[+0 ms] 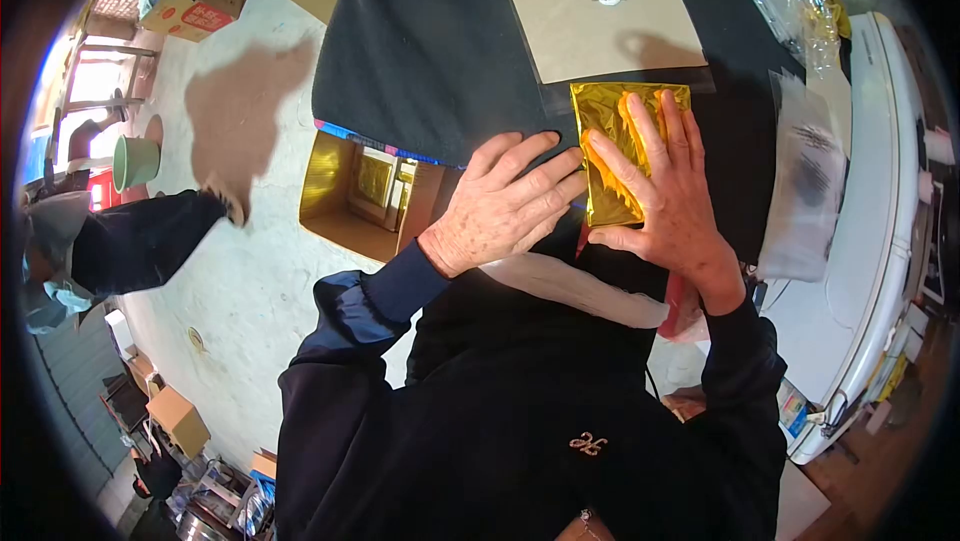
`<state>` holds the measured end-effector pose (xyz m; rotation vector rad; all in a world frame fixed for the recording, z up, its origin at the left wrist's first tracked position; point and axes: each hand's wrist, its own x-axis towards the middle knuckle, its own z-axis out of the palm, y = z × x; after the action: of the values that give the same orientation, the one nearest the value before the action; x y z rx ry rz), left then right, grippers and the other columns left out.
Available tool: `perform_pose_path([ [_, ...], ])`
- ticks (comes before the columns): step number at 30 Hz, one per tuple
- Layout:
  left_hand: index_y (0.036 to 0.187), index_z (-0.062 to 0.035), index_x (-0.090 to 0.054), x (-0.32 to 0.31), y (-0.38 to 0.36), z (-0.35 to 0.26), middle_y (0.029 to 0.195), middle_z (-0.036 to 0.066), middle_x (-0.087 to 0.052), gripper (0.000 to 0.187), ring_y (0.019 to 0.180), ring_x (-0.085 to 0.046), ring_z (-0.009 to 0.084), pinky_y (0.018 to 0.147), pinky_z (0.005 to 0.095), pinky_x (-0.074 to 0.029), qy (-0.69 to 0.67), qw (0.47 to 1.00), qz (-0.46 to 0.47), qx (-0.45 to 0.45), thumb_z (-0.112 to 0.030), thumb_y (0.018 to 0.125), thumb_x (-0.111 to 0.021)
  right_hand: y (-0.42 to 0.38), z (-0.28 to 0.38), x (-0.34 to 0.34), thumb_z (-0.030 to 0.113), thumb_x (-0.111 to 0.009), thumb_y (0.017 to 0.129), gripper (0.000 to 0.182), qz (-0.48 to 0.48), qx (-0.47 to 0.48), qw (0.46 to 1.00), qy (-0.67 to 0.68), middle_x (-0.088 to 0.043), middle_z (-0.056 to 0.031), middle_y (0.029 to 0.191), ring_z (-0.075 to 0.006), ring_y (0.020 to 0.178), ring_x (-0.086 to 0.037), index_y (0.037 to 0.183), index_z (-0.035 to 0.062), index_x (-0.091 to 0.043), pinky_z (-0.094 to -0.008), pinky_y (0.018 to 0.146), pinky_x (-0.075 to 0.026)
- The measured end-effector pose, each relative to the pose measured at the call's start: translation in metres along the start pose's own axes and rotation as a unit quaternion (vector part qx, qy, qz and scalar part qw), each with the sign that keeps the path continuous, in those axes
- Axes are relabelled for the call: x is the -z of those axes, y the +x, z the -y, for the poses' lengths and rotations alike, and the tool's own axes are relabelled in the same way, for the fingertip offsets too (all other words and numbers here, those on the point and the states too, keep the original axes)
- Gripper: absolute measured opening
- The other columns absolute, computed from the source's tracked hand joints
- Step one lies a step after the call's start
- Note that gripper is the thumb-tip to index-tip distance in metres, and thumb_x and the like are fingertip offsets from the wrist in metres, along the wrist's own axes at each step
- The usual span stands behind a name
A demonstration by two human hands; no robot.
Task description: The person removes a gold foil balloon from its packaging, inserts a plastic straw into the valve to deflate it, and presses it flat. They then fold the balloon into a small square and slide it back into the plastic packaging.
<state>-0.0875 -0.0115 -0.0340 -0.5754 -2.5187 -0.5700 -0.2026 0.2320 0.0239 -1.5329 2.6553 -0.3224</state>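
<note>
A shiny gold foil packet (603,203) lies on the dark cloth (430,51). My right hand (670,181) rests flat on top of it with the fingers spread. To its left, my left hand (515,196) lies with the fingers slightly apart, their tips at the packet's left edge, and nothing shows in its grip. Just beyond the packet is a clear sleeve with a cream card (600,31), which has a hang hole and small print.
An open cardboard box (325,191) with gold packets stands below the cloth's left edge. Clear plastic sleeves (805,181) lie at the right, beside a white surface (870,211). Crumpled clear and yellow plastic (795,6) sits at the upper right. Another person (140,241) is at the left.
</note>
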Motion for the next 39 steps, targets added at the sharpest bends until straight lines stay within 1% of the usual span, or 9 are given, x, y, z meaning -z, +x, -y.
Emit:
perform_pose_path([
  [7, 0.137, -0.0152, -0.072, -0.0019, -0.0005, 0.0015, 0.147, 0.006, -0.066, 0.046, 0.139, -0.058, 0.0297, 0.116, 0.0489, -0.044, -0.016, 1.0, -0.019, 0.008, -0.02, 0.092, -0.077, 0.0002, 0.0009, 0.0003, 0.057, -0.084, 0.086, 0.087, 0.009, -0.005, 1.0, -0.017, -0.026, -0.0195, 0.178, -0.0517, 0.165, -0.014, 0.163, 0.0298, -0.055, -0.0663, 0.135, -0.008],
  [13, 0.138, -0.014, -0.072, -0.0011, 0.0002, 0.0006, 0.148, 0.008, -0.066, 0.047, 0.139, -0.059, 0.0303, 0.115, 0.049, -0.044, -0.024, 0.999, -0.021, 0.018, -0.018, 0.091, -0.077, -0.0019, -0.0022, -0.0006, 0.052, -0.057, 0.107, 0.064, 0.001, 0.005, 0.999, -0.033, -0.023, -0.0203, 0.179, -0.0512, 0.166, -0.012, 0.165, 0.026, -0.054, -0.0649, 0.135, -0.007],
  [19, 0.14, -0.0151, -0.071, -0.0024, -0.0017, 0.0014, 0.148, 0.007, -0.065, 0.05, 0.141, -0.058, 0.0294, 0.116, 0.049, -0.044, -0.018, 0.999, -0.021, 0.016, -0.019, 0.09, -0.078, -0.0025, -0.0055, 0.003, 0.051, -0.028, 0.114, 0.063, 0.0, -0.01, 0.999, 0.04, -0.023, -0.017, 0.18, -0.0473, 0.167, -0.012, 0.167, 0.0248, -0.051, -0.0616, 0.136, -0.004],
  [25, 0.139, -0.0157, -0.07, -0.0015, -0.0002, -0.001, 0.149, 0.005, -0.064, 0.053, 0.141, -0.057, 0.0275, 0.117, 0.049, -0.044, 0.001, 1.0, -0.014, 0.008, -0.02, 0.087, -0.079, -0.0014, -0.0046, 0.0027, 0.048, -0.022, 0.114, 0.065, -0.011, -0.013, 0.998, 0.058, -0.023, -0.0166, 0.181, -0.0467, 0.168, -0.01, 0.168, 0.0217, -0.049, -0.0613, 0.136, -0.003],
  [28, 0.141, -0.0162, -0.07, -0.0016, -0.0009, -0.001, 0.15, 0.005, -0.064, 0.053, 0.143, -0.056, 0.0275, 0.118, 0.0491, -0.042, 0.006, 1.0, -0.006, 0.006, -0.02, 0.089, -0.078, -0.0023, -0.0063, 0.0021, 0.047, -0.025, 0.114, 0.064, -0.004, -0.007, 0.999, 0.044, -0.023, -0.0168, 0.181, -0.0471, 0.167, -0.011, 0.168, 0.0213, -0.049, -0.0614, 0.136, -0.004],
  [32, 0.144, -0.0176, -0.068, -0.0025, -0.0017, -0.0007, 0.152, 0.005, -0.064, 0.053, 0.145, -0.055, 0.0278, 0.121, 0.0491, -0.038, 0.0, 1.0, 0.004, 0.012, -0.021, 0.091, -0.078, -0.0016, -0.0049, 0.0031, 0.047, -0.044, 0.11, 0.063, 0.004, -0.004, 1.0, 0.018, -0.025, -0.0189, 0.179, -0.0499, 0.166, -0.012, 0.168, 0.0226, -0.049, -0.0634, 0.136, -0.005],
  [34, 0.144, -0.0176, -0.067, -0.0037, -0.0015, -0.0005, 0.153, 0.005, -0.063, 0.054, 0.145, -0.055, 0.0278, 0.122, 0.0491, -0.038, 0.0, 1.0, 0.002, 0.011, -0.021, 0.092, -0.078, -0.001, -0.0034, 0.0018, 0.05, -0.059, 0.106, 0.068, 0.013, 0.004, 0.999, -0.033, -0.025, -0.0206, 0.179, -0.0515, 0.166, -0.012, 0.168, 0.0235, -0.049, -0.0646, 0.135, -0.005],
  [37, 0.145, -0.0176, -0.066, -0.0044, -0.0015, -0.0003, 0.155, 0.005, -0.063, 0.054, 0.146, -0.055, 0.0279, 0.122, 0.049, -0.038, 0.004, 1.0, 0.002, 0.006, -0.021, 0.093, -0.078, -0.0006, -0.0008, 0.0024, 0.059, -0.077, 0.092, 0.087, 0.023, -0.002, 1.0, -0.011, -0.026, -0.0229, 0.178, -0.0534, 0.166, -0.011, 0.167, 0.025, -0.05, -0.0662, 0.135, -0.005],
  [39, 0.146, -0.0177, -0.066, -0.003, -0.0008, -0.0007, 0.156, 0.005, -0.062, 0.053, 0.146, -0.054, 0.028, 0.123, 0.0491, -0.037, 0.001, 1.0, 0.006, 0.007, -0.021, 0.094, -0.077, -0.0019, -0.0022, -0.0016, 0.064, -0.081, 0.086, 0.096, 0.012, 0.0, 1.0, -0.007, -0.026, -0.0233, 0.178, -0.0533, 0.166, -0.011, 0.167, 0.0254, -0.05, -0.0664, 0.135, -0.005],
])
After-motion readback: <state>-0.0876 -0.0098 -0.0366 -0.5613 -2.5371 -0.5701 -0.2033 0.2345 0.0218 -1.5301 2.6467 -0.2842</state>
